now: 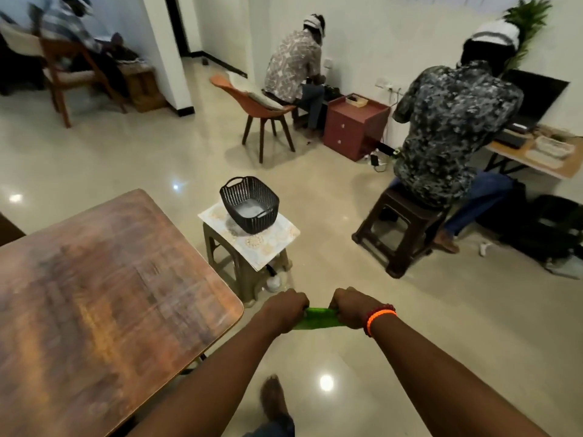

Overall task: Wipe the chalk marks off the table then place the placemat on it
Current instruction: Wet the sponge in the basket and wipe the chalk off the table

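Two hands meet over the floor at near centre, just right of the desk [104, 298], and between them stretches a green cloth [317, 318]. Much of that cloth is hidden: only a short strip shows in the gap, and each end vanishes inside a fist. The left hand [285, 310] has its grip curled tight round the left end; the right hand [355, 307], with an orange band at the wrist, has its grip closed round the right end. The fingers themselves are turned away from the camera, so only knuckles and backs of hands can be seen.

The desk is a brown wooden top with a rounded corner, cut off at the left and near edges; its surface is smeared by motion blur, and whether any chalk marks lie on it cannot be made out. Farther off, right of the desk, a pale patterned placemat [271, 244] lies on a small plastic stool [220, 263], partly covered by a dark woven basket [249, 203] standing on it. What pale stuff sits in the basket is unclear.

Beyond, two people [451, 134] sit with their backs turned.
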